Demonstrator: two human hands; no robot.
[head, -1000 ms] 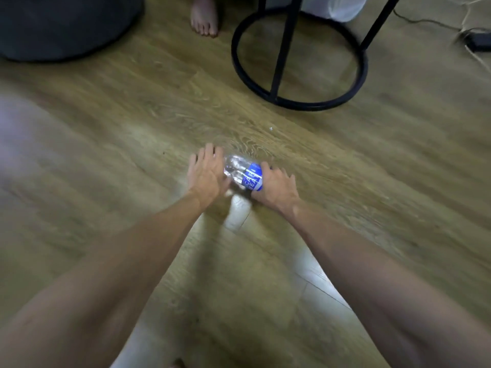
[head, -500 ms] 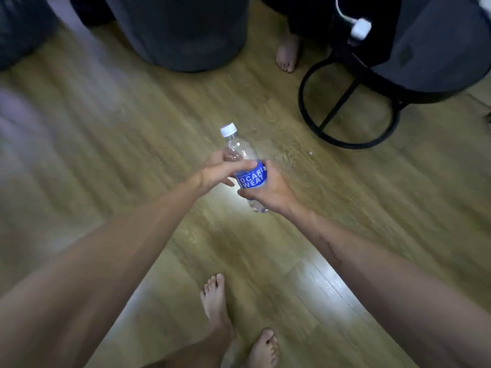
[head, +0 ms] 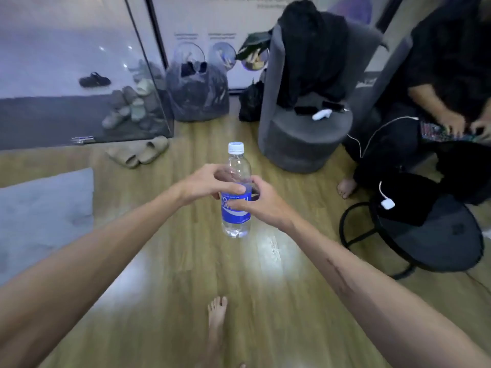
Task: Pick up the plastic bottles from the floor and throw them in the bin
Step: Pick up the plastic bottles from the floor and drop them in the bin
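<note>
A clear plastic bottle [head: 236, 216] with a blue label and a white cap is upright in the air in front of me, well above the wooden floor. My left hand [head: 210, 184] grips its upper part from the left, fingers curled round the neck area. My right hand [head: 261, 201] grips the labelled middle from the right, thumb across the label. A translucent bag [head: 198, 94] full of dark rubbish stands against the far wall; no other bin shows.
A grey round chair [head: 305, 134] stands right of centre, a seated person [head: 446, 107] and a black stool [head: 430, 235] at the right. Sandals [head: 140, 152] lie by a glass door [head: 79, 75]. A grey rug [head: 45, 213] is at left. My bare foot [head: 216, 314] is below.
The bottle went from lying on the floor to being lifted upright in both hands. My view has tilted up from the floor to the room and far wall.
</note>
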